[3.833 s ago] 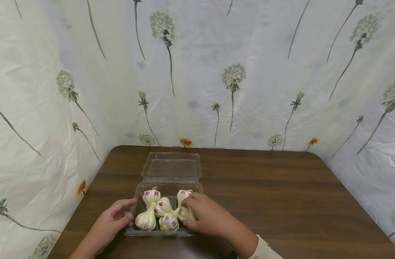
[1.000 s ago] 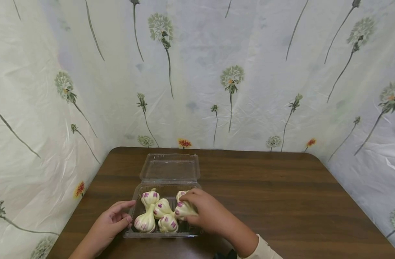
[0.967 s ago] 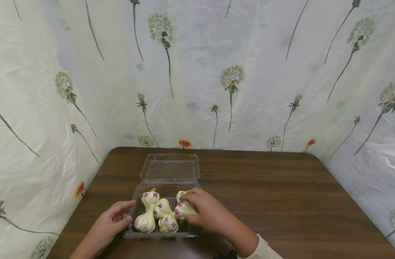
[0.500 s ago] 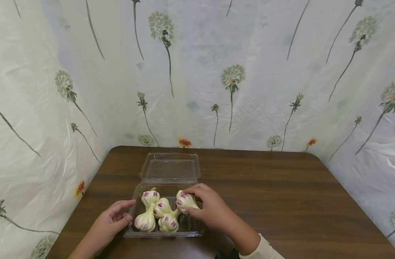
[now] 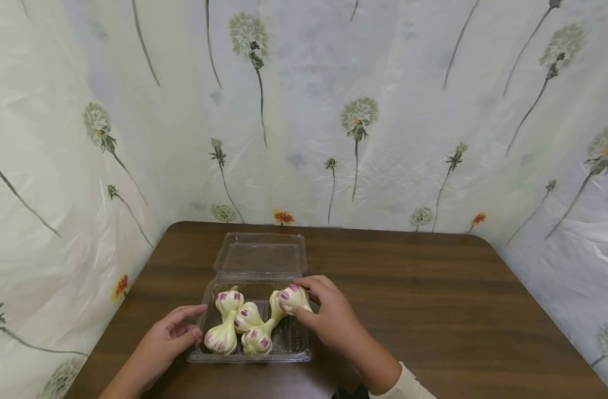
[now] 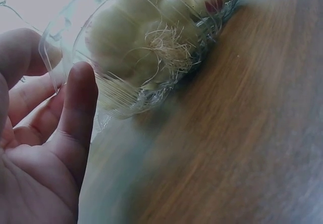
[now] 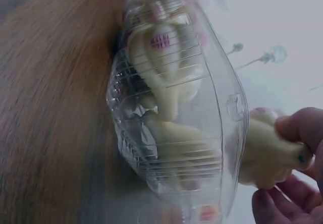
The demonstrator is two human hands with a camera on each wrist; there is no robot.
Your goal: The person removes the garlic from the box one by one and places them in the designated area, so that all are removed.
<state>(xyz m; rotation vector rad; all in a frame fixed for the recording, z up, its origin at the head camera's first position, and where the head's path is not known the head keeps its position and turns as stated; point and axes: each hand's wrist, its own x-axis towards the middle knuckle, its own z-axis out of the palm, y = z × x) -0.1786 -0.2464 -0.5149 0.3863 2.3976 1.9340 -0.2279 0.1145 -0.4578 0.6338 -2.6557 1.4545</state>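
In the head view my right hand (image 5: 331,317) grips a cream garlic bulb (image 5: 294,300) with purple patches, at the right rim of a clear plastic clamshell container (image 5: 290,339). The right wrist view has this bulb (image 7: 265,147) outside the clear wall, thumb and fingers round it. Several other bulbs lie inside, one at the front left (image 5: 221,339) and one partly behind the held bulb (image 5: 276,303). My left hand (image 5: 165,337) is at the container's left rim. Seen from the left wrist, its thumb and index finger pinch that rim (image 6: 49,57), close to a bulb with stringy roots (image 6: 136,47).
The container's hinged lid (image 5: 261,255) lies folded back toward the far edge of the brown wooden table (image 5: 408,288). A white curtain (image 5: 304,111) printed with dandelions hangs behind and on both sides. Something dark (image 5: 351,392) shows at the bottom edge by the right sleeve.
My right hand has lifted the garlic bulb from the container's front right and carried it up and right to the rim, uncovering the tray floor there. The left hand has stayed at the left rim.
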